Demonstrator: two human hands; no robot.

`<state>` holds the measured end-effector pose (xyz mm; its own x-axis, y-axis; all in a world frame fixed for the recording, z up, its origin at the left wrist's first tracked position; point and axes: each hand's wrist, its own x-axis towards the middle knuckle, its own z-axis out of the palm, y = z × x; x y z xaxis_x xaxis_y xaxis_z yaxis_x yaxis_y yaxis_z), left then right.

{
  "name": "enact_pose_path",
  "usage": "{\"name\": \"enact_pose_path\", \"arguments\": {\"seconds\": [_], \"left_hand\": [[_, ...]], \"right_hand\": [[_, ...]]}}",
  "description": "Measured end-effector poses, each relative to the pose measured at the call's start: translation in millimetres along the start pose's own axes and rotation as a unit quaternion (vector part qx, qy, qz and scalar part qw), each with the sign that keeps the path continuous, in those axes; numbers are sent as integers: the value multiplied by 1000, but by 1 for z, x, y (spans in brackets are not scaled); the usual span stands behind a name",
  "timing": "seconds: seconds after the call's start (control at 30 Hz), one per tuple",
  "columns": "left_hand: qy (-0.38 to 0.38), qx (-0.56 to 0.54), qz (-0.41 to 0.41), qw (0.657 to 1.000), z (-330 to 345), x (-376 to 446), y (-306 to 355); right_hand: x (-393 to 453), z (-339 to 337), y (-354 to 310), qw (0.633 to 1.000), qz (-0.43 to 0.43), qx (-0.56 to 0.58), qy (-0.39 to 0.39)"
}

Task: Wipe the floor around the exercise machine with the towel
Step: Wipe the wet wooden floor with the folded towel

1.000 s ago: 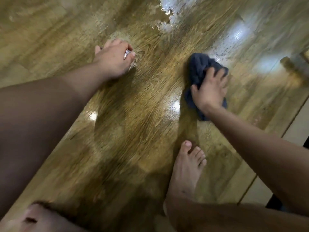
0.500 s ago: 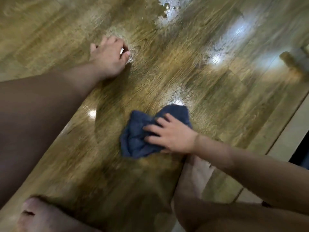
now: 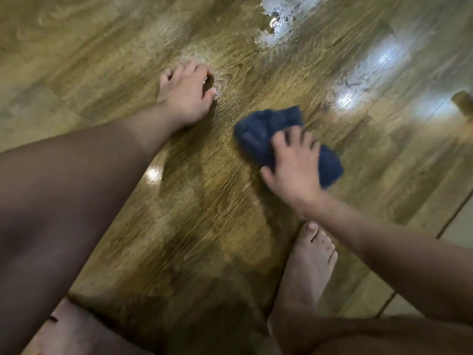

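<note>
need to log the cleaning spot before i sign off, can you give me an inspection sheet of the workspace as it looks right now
surface: glossy wood-grain plank floor; wet puddle patch at the far side, not yet wiped.
job's things: crumpled dark blue cloth towel lies on the floor; the exercise machine is not in view.
clutter: nothing seen.
grippers: right hand presses on the towel with fingers spread; left hand rests on the floor with fingers curled, and whether it holds anything cannot be told.
cables: nothing seen.
surroundings: bare foot near the right arm; pale strip of flooring along the right edge.
</note>
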<state>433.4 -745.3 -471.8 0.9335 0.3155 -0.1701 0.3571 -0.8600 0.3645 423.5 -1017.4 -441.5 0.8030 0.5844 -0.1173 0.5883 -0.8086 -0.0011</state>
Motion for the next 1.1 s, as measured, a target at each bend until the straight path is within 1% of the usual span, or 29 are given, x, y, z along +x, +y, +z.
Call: {"name": "enact_pose_path", "arguments": {"seconds": [0.03, 0.07, 0.1, 0.13, 0.17, 0.2, 0.23, 0.3, 0.33, 0.37, 0.4, 0.43, 0.47, 0.53, 0.57, 0.6, 0.63, 0.67, 0.7, 0.73, 0.77, 0.8, 0.83, 0.87, 0.93, 0.97, 1.0, 1.03, 1.1], "left_hand": [[-10, 13, 3, 1000, 1, -2, 0], [-20, 27, 6, 999, 1, -5, -1], [-29, 40, 8, 999, 2, -7, -1], [-35, 52, 7, 998, 3, -11, -1], [-39, 61, 6, 997, 3, -13, 0], [-44, 66, 4, 997, 4, -15, 1], [-48, 69, 3, 996, 4, -16, 2], [-53, 68, 2, 996, 3, -16, 3], [-55, 66, 2, 996, 3, -16, 2], [-57, 64, 5, 996, 2, -16, 0], [-59, 61, 8, 996, 2, -16, -1], [-61, 59, 11, 996, 2, -16, -2], [-61, 59, 14, 996, 1, -18, -4], [-53, 64, 9, 996, 0, -22, -7], [-45, 70, -3, 997, 0, -25, -9], [-37, 74, -24, 996, 0, -28, -11], [-32, 72, -52, 996, 1, -31, -13], [-32, 61, -81, 994, 1, -33, -15], [-38, 47, -104, 993, 1, -35, -16], [-45, 37, -118, 991, 1, -36, -16], [-50, 32, -123, 991, 1, -36, -15], [-53, 32, -124, 990, 1, -35, -14], [-53, 38, -120, 991, 1, -34, -14], [-50, 51, -110, 991, 2, -32, -14], [-46, 81, -85, 992, -1, -24, -17], [-45, 84, -82, 992, -3, -19, -20], [-45, 82, -86, 992, -5, -13, -24], [-49, 78, -93, 991, -7, -8, -27], [-65, 76, -105, 989, -12, 3, -32]], "right_hand": [[-22, 2, -24, 995, -96, 20, -2], [-46, 5, -46, 977, -206, 46, -16], [-70, 9, -62, 944, -320, 65, -40], [-92, 13, -72, 900, -425, 71, -61], [-108, 18, -77, 856, -507, 68, -78], [-117, 22, -77, 818, -565, 59, -90], [-119, 25, -75, 790, -603, 52, -99], [-104, 26, -63, 758, -639, 59, -117], [-90, 25, -52, 753, -643, 69, -118], [-72, 22, -38, 759, -637, 77, -114], [-53, 18, -20, 775, -619, 73, -108], [-33, 13, 2, 804, -584, 56, -99], [-12, 9, 25, 842, -532, 39, -85], [25, -1, 72, 926, -375, 12, -49], [40, -5, 93, 960, -277, 2, -30], [52, -8, 111, 984, -175, -5, -12], [62, -9, 124, 997, -71, -5, 5], [71, -10, 130, 999, 29, 8, 18], [77, -10, 126, 993, 115, 27, 26], [81, -11, 117, 983, 177, 36, 35], [83, -10, 105, 977, 210, 27, 39], [82, -9, 92, 976, 215, 8, 43], [77, -8, 78, 980, 193, -7, 43], [69, -7, 63, 988, 145, -13, 41], [50, -6, 30, 999, 4, -11, 38], [38, -4, 13, 996, -82, -8, 39], [26, -2, -4, 984, -177, 2, 34], [13, 0, -18, 960, -279, 13, 17], [-7, 5, -35, 888, -458, 14, -28]]}}
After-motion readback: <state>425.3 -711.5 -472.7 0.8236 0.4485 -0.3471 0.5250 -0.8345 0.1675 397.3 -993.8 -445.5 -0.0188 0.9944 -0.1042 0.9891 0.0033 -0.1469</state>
